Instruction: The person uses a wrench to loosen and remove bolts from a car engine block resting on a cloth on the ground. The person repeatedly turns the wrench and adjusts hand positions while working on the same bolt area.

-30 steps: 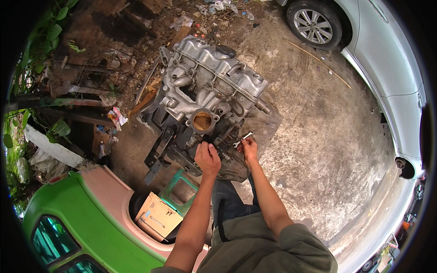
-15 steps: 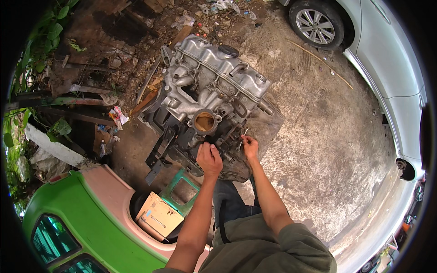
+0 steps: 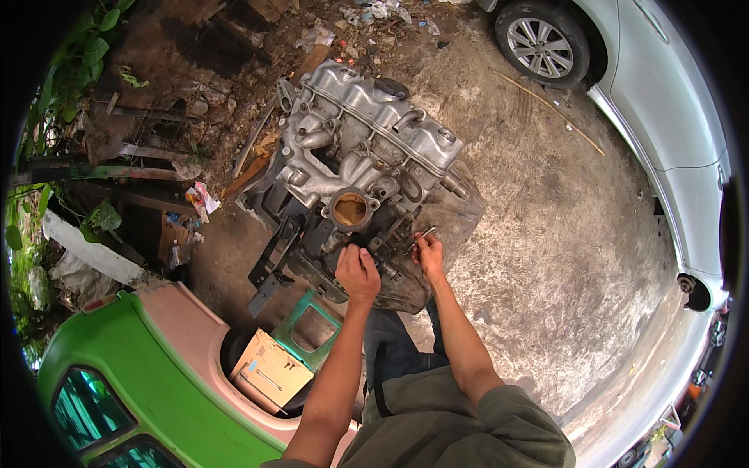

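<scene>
A silver engine (image 3: 367,117) with a cast intake manifold (image 3: 308,181) stands before me, tilted slightly in view, with a round flanged opening (image 3: 351,209) facing up near its lower middle. My left hand (image 3: 358,273) is closed just below that opening, at the dark lower parts of the engine; what its fingers grip is hidden. My right hand (image 3: 428,256) is closed on a small silver wrench (image 3: 427,232), held at the engine's lower right side. A black metal bracket (image 3: 265,273) juts from the engine's lower left.
A silver car (image 3: 663,93) stands on the right, a green and pink vehicle body (image 3: 140,366) at lower left. A cardboard box (image 3: 273,366) with a wrench on it sits beside a teal frame (image 3: 289,327). Debris, scrap wood (image 3: 156,179) and plants lie along the left.
My right hand has turned the wrench: it tilted toward upright half a second ago and now leans flatter again. My left hand has shifted very slightly and stays closed.
</scene>
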